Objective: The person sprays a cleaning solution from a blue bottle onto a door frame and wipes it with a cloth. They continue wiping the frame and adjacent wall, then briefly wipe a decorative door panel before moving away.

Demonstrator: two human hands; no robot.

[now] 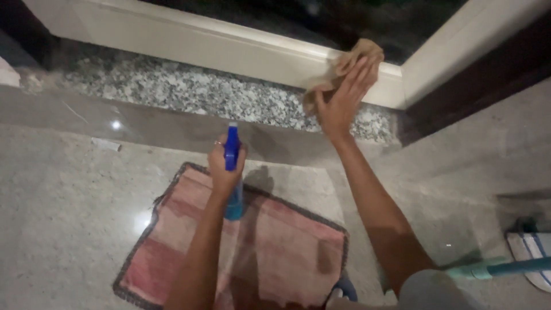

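My left hand (225,167) grips a blue spray bottle (232,172), held upright above a pink floor mat (275,247). My right hand (343,96) reaches forward and presses a tan cloth (350,60) against the white window frame (229,49), close to its lower right corner. The dark glass (321,17) lies just beyond the cloth. Both forearms stretch up from the bottom of the view.
A speckled granite sill (189,92) runs under the frame. Polished stone floor (63,195) surrounds the dark-edged mat. A teal mop handle (505,267) and its flat mop head (531,247) lie at the right. A small white scrap (106,144) rests on the floor at left.
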